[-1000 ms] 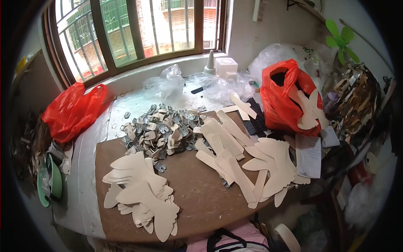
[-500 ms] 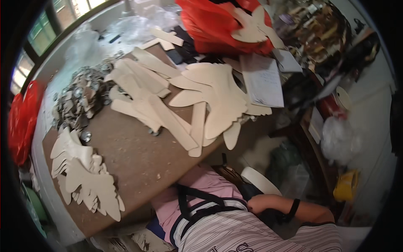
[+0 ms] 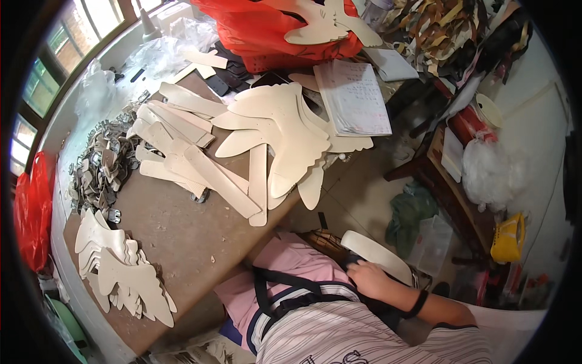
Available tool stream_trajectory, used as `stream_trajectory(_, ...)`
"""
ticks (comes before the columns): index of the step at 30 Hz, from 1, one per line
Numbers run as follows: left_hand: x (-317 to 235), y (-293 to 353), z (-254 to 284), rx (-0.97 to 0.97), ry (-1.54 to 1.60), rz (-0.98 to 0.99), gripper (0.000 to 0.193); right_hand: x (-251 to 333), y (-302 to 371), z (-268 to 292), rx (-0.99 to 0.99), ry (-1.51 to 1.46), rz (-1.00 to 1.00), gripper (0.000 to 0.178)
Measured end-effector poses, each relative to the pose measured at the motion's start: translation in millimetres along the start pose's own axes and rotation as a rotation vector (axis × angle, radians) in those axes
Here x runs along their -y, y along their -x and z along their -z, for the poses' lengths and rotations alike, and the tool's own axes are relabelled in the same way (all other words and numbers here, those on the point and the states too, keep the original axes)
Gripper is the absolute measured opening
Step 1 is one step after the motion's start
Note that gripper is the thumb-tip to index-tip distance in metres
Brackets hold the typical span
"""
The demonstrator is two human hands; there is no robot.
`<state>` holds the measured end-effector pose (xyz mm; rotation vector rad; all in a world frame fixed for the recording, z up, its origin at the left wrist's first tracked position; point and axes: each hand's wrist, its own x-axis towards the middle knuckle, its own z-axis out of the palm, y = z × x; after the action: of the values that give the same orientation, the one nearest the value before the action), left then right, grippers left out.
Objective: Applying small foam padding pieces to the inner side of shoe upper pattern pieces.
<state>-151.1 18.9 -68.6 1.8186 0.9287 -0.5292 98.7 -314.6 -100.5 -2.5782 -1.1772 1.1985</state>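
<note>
My right hand [image 3: 367,279] is low at my right side, beside a white seat [image 3: 377,255]. Its fingers are bent over a dark thing that I cannot make out. A dark band circles that wrist. My left hand is out of sight. On the brown tabletop [image 3: 200,249] ahead lies a pile of cream, wing-shaped cut pieces [image 3: 285,139] with scalloped edges. Long cream strips [image 3: 212,173] overlap to its left. Another stack of wing-shaped pieces [image 3: 127,273] sits at the near left of the table.
Small grey metal-looking pieces [image 3: 103,167] are heaped at the table's left edge. A red plastic bag [image 3: 242,30] and an open notebook [image 3: 354,100] lie at the back. To the right stand a dark wooden stand [image 3: 451,188] and a yellow object [image 3: 508,238].
The view has shifted, with the table's contents now further left. My right hand has moved slightly up and left, and its bent fingers show more clearly. The cut pieces keep their arrangement.
</note>
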Motion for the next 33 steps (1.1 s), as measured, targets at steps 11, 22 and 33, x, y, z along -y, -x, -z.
stream_trajectory(11,19.3,8.3,-2.4,0.008,0.068,0.028,0.042,69.7,45.4,60.6,0.486,-0.151,-0.322,0.063)
stream_trajectory(22,60.1,30.2,-11.6,0.009,0.185,0.053,0.045,1.4,89.6,-25.8,0.965,-0.073,0.013,0.057)
stream_trajectory(33,66.6,64.0,4.6,-0.113,0.458,0.098,0.048,-98.9,-14.3,-74.3,0.2,0.274,0.159,0.038)
